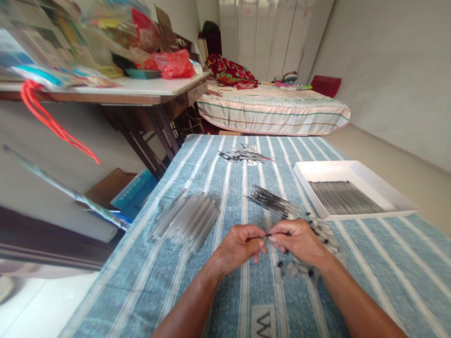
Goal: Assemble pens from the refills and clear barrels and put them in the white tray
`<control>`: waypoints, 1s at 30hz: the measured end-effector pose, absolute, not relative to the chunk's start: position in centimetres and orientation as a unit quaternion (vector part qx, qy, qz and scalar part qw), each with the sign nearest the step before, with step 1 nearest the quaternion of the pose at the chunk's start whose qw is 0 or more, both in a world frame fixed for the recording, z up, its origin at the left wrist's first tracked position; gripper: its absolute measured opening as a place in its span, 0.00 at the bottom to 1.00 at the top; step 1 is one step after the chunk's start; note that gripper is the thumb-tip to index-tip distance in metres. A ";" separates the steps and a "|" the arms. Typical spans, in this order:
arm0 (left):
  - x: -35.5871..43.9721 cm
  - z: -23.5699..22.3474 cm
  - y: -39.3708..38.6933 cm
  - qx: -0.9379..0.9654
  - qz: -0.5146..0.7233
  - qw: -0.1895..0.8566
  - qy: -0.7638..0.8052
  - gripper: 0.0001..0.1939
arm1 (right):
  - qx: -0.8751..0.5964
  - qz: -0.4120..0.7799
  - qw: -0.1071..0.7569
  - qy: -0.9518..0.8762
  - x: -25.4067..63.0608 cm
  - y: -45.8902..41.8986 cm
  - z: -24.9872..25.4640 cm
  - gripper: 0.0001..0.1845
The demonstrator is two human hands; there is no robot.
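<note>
Over the middle of the striped cloth, my left hand (pixel 240 245) and my right hand (pixel 299 240) meet fingertip to fingertip. Both are closed in a pinch on a small black piece (pixel 268 235), mostly hidden by the fingers. Left of them lies a pile of grey translucent tubes (pixel 190 218), like pen barrels. Just beyond my right hand is a bundle of thin dark sticks (pixel 271 199) resembling pen refills. Small clear and black pieces, like pen caps (pixel 326 237), are scattered around and partly behind my right wrist.
A white open box (pixel 331 170) at the right holds a row of slim grey pens (pixel 345 197). More thin dark sticks (pixel 243 155) lie at the table's far end. A cluttered white desk (pixel 141 92) with a hanging red cord (pixel 52 123) stands left; a bed (pixel 275 110) is behind.
</note>
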State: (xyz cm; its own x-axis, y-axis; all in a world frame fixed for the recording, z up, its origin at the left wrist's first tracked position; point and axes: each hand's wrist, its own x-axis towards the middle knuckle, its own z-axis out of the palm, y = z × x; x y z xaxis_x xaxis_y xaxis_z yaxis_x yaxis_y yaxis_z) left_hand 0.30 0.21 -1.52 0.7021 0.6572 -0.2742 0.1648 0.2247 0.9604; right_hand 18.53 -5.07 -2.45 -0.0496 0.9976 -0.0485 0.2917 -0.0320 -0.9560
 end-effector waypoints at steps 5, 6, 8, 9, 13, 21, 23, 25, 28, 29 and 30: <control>0.2 -1.4 0.2 0.618 0.159 0.692 0.338 0.07 | -0.556 0.459 0.383 -0.577 18.6 -5.1 -2.3 0.09; 0.2 -1.3 0.2 0.624 0.154 0.688 0.337 0.07 | -0.556 0.463 0.382 -0.575 18.5 -5.1 -2.2 0.09; 0.2 -1.1 0.2 0.634 0.147 0.680 0.338 0.06 | -0.557 0.470 0.381 -0.569 18.3 -5.1 -2.1 0.10; 0.2 -1.1 0.2 0.636 0.146 0.677 0.340 0.06 | -0.558 0.473 0.380 -0.567 18.3 -5.1 -2.1 0.11; 0.2 -1.3 0.3 0.636 0.149 0.675 0.342 0.07 | -0.554 0.484 0.370 -0.567 18.4 -5.0 -2.0 0.11; -0.1 -1.6 0.9 0.616 0.188 0.657 0.391 0.07 | -0.636 0.338 0.275 -0.637 19.8 -4.3 -2.6 0.09; 0.0 -1.7 1.0 0.605 0.202 0.656 0.404 0.07 | -0.666 0.248 0.195 -0.676 19.5 -3.9 -2.6 0.12; 0.1 -1.8 1.0 0.599 0.212 0.653 0.413 0.08 | -0.697 0.170 0.121 -0.686 19.1 -3.5 -2.4 0.17; 0.2 -1.9 1.0 0.591 0.219 0.650 0.424 0.07 | -0.733 0.077 0.048 -0.674 18.4 -2.6 -1.6 0.19; 0.2 -1.9 1.1 0.588 0.219 0.651 0.426 0.07 | -0.737 0.056 0.026 -0.673 18.2 -2.2 -1.3 0.18; 0.2 -1.9 1.1 0.586 0.221 0.652 0.428 0.07 | -0.737 0.043 0.004 -0.674 18.0 -1.7 -1.1 0.17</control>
